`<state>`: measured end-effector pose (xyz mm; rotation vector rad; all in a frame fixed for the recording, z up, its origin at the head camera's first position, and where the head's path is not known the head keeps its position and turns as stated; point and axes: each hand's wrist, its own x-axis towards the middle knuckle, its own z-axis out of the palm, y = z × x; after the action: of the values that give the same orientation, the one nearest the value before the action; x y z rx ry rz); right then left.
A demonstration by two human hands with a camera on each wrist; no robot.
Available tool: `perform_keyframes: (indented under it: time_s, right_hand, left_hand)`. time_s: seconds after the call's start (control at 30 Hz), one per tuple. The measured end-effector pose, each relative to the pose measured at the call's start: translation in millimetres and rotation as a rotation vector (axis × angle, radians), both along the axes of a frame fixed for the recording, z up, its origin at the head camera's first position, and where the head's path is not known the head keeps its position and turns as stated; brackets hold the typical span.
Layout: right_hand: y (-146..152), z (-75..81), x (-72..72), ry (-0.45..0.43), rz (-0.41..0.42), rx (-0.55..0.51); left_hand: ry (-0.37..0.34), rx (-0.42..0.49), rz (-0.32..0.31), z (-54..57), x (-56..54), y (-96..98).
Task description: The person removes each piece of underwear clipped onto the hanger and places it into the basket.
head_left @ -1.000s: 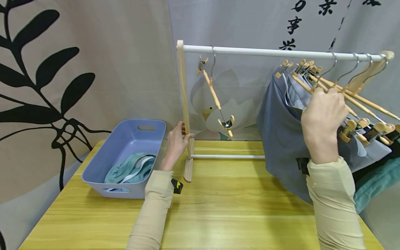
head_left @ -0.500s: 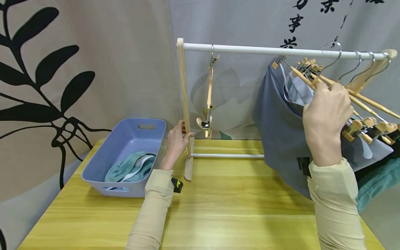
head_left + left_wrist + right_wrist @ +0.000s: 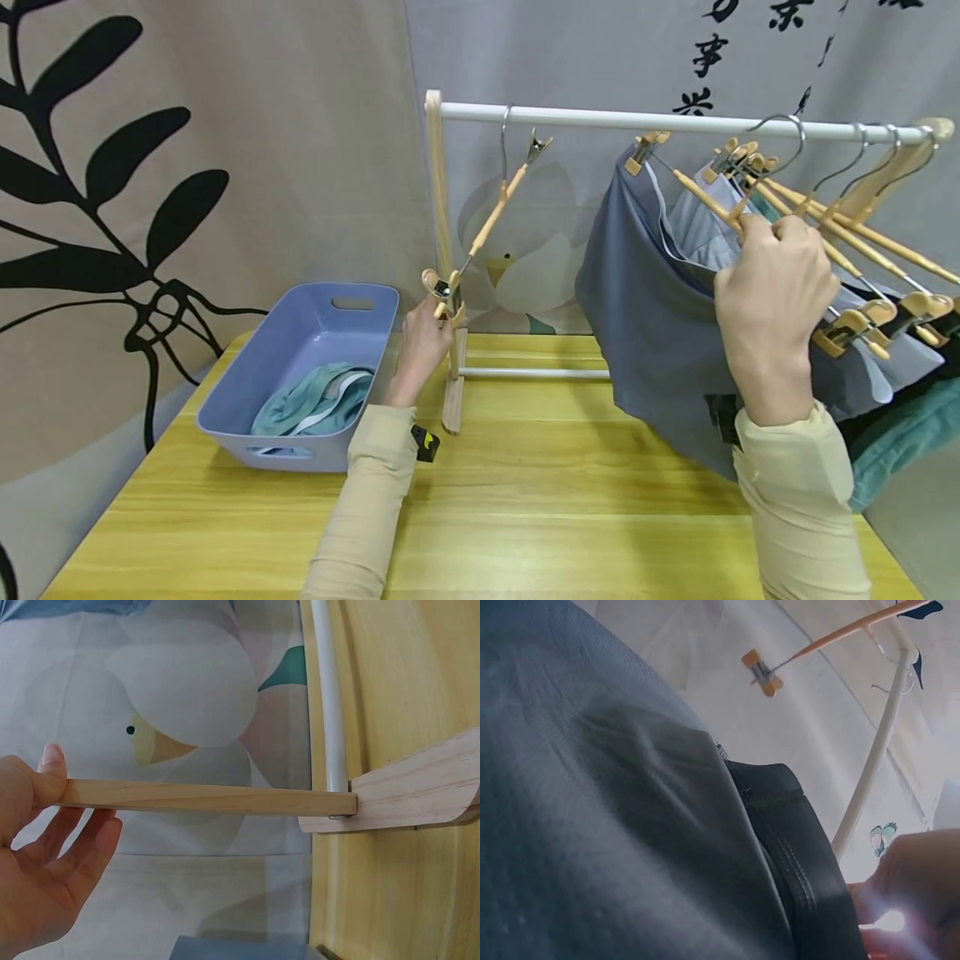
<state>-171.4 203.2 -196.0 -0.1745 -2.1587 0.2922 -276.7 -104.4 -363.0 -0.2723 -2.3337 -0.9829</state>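
My left hand (image 3: 422, 350) holds the left wooden upright of a small clothes rack, thumb on one side and fingers on the other; the left wrist view shows this upright (image 3: 202, 799) running down to its foot. My right hand (image 3: 776, 308) grips the middle of a wooden clip hanger (image 3: 697, 193) hooked on the white rail (image 3: 600, 121). From its clips hangs a blue-grey garment (image 3: 652, 333), probably trousers or a skirt, whose cloth (image 3: 592, 787) fills much of the right wrist view. The fingertips of my right hand are hidden behind the hanger in the head view.
A bare clip hanger (image 3: 495, 217) hangs near the rail's left end, its lower clip overlapping the upright. More hangers with clothes crowd the right end, a teal garment (image 3: 903, 446) among them. A blue basket (image 3: 300, 333) with teal cloth (image 3: 318, 404) stands left on the wooden table (image 3: 562, 500).
The bare hanger has swung round, its lower clip now left by the upright. My right hand and the blue-grey garment have shifted slightly left. The left hand stays in place.
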Motion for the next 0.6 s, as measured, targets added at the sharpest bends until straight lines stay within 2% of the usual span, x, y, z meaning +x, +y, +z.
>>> perform_keyframes:
  time_s: [0.1,0.2,0.27,0.47,0.6]
  right_hand:
    - [-2.4,-5.3,2.7,0.037,0.020,0.020]
    - [-4.5,-10.5,4.7,0.075,0.041,0.039]
    - [-6.0,-13.8,5.3,0.099,0.054,0.047]
    - [-11.5,-22.7,7.0,0.139,0.079,0.064]
    - [-14.2,-26.7,6.8,0.149,0.110,0.077]
  left_hand:
    - [-0.011,0.001,0.003,0.0,0.1,-0.2]
    - [-0.081,0.010,0.023,1.8,2.0,0.4]
    - [-0.102,0.008,0.027,1.9,2.6,0.6]
    - [-0.108,0.013,-0.026,1.2,0.3,0.3]
    - [-0.137,0.018,-0.029,2.0,-0.3,-0.4]
